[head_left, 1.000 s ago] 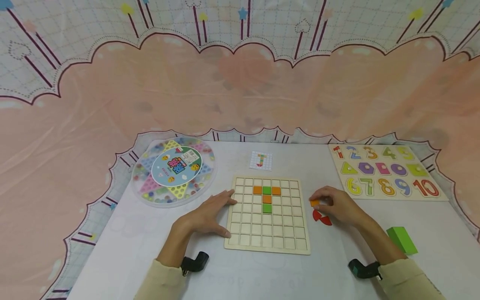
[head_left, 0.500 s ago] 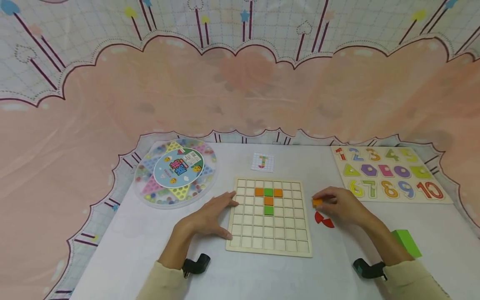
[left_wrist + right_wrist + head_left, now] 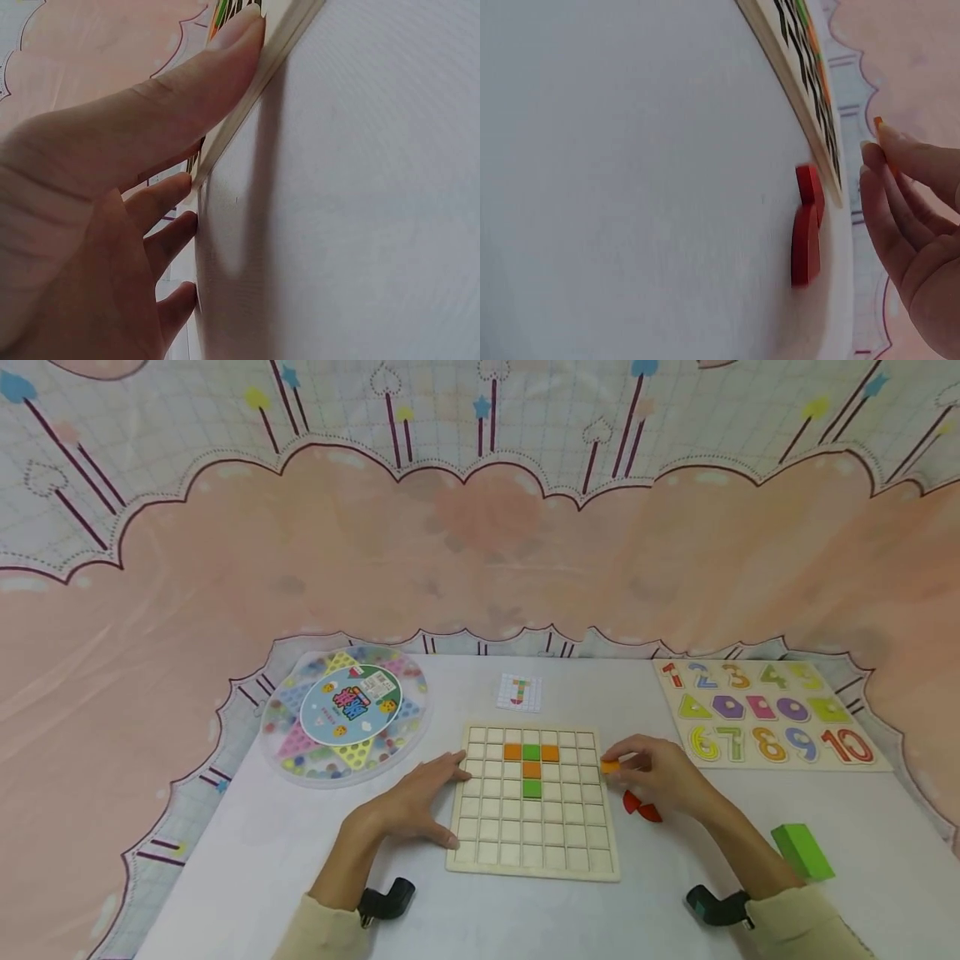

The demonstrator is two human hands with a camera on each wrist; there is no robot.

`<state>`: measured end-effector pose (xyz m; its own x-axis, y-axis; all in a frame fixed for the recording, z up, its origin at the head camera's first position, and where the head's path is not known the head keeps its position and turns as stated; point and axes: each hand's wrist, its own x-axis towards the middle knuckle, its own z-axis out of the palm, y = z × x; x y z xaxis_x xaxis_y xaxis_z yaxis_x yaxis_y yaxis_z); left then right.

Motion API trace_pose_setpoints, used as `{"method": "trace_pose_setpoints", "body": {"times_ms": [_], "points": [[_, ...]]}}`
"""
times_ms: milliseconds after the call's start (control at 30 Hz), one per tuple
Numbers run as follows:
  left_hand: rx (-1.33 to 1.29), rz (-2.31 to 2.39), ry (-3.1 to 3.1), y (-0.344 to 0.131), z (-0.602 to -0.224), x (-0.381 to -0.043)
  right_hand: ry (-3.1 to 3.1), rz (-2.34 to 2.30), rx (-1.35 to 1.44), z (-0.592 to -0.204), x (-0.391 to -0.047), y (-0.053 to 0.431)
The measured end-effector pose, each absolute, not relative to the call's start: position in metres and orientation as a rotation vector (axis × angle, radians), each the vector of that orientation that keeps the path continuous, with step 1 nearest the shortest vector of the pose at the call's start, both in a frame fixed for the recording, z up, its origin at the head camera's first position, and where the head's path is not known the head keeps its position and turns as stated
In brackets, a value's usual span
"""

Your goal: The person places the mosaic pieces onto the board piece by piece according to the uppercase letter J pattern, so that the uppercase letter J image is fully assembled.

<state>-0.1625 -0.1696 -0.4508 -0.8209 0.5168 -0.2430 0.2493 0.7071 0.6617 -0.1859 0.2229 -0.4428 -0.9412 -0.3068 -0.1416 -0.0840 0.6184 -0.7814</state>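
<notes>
A wooden grid board (image 3: 533,852) lies in the middle of the table, with orange and green square tiles set in a T shape in its upper cells. My left hand (image 3: 408,802) rests at the board's left edge, thumb and fingers spread; the left wrist view shows the thumb (image 3: 187,97) on the rim. My right hand (image 3: 660,772) pinches an orange tile (image 3: 610,767) between thumb and fingers, right at the board's right edge. In the right wrist view the orange tile (image 3: 879,121) is mostly covered by the fingertips. Two red quarter-round pieces (image 3: 649,812) lie just below that hand.
Behind the board lies a small card (image 3: 519,693) with a coloured J pattern on a grid. A round board-game box (image 3: 345,714) is at the back left, a number-and-shape puzzle (image 3: 772,714) at the back right. A green block (image 3: 802,852) stands beside the right forearm.
My right hand has lifted the orange tile from near the red pieces and moved it left to the board's right edge. The left hand stays at the board's left edge.
</notes>
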Motion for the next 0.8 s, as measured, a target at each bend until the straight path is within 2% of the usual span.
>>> {"method": "trace_pose_setpoints", "body": {"times_ms": [467,800], "points": [[0.6,0.883,2.497,-0.176,-0.456,-0.156,2.544,-1.3,-0.464,-0.453,-0.178,0.165],[0.601,0.879,2.512,-0.171,-0.453,-0.162,2.534,-1.309,-0.592,-0.45,-0.177,0.141]]}}
